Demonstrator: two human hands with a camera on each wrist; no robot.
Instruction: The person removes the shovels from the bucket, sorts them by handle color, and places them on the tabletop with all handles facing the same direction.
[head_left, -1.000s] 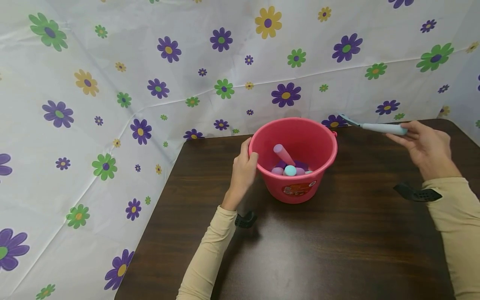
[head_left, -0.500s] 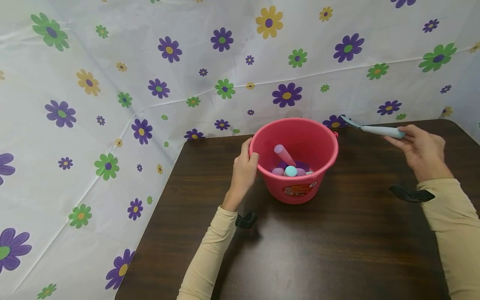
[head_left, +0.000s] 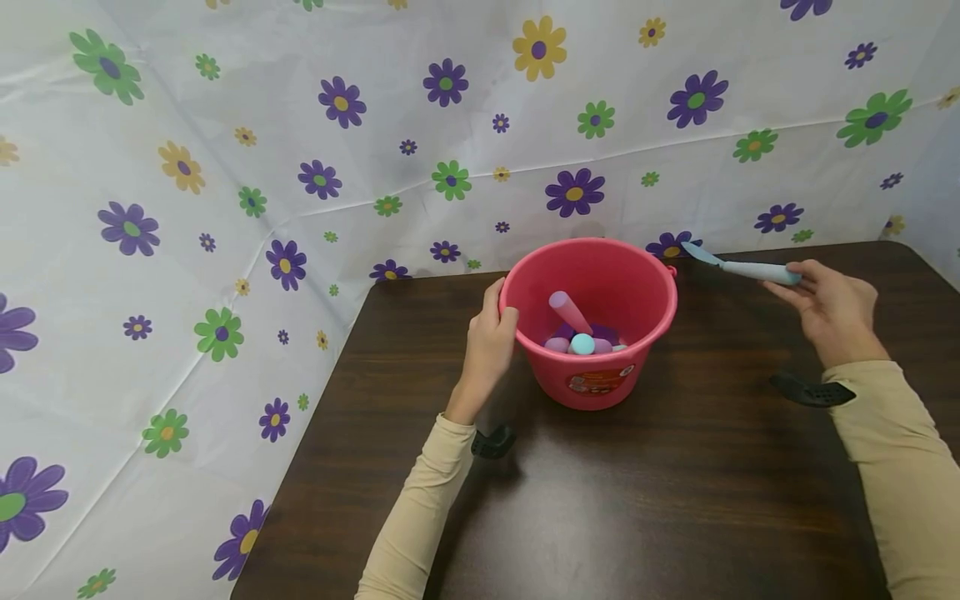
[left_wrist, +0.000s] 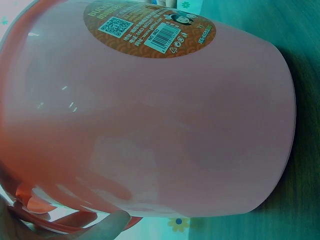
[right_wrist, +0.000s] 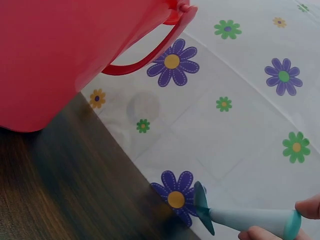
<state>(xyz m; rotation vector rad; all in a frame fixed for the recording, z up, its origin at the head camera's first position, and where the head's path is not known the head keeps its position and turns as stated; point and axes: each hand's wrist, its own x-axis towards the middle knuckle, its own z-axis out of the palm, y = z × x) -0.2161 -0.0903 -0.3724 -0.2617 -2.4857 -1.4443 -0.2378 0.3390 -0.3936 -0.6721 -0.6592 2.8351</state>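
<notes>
A pink bucket (head_left: 588, 375) stands upright on the dark wooden table. Its left rim is gripped by my left hand (head_left: 486, 346); in the left wrist view a fingertip shows beside the bucket's wall (left_wrist: 190, 125). Inside lie several purple and mint round-ended pieces, with one pale purple stick (head_left: 570, 312) leaning up. To the right of the bucket, my right hand (head_left: 840, 312) pinches the end of a light-blue tool handle (head_left: 757, 272). A thin, flat blue head (right_wrist: 202, 207) at its far end points left toward the bucket; I cannot tell the tool's kind.
A white sheet (head_left: 360, 50) with purple, green and yellow flowers hangs behind and left of the table (head_left: 600, 500). The bucket's handle (right_wrist: 145, 60) hangs down along its back side. A black strap piece (head_left: 813, 390) sits at each wrist.
My right hand has moved slightly left and a little down with the tool, whose flat head has turned to show more of its face. The left hand and bucket stay in place.
</notes>
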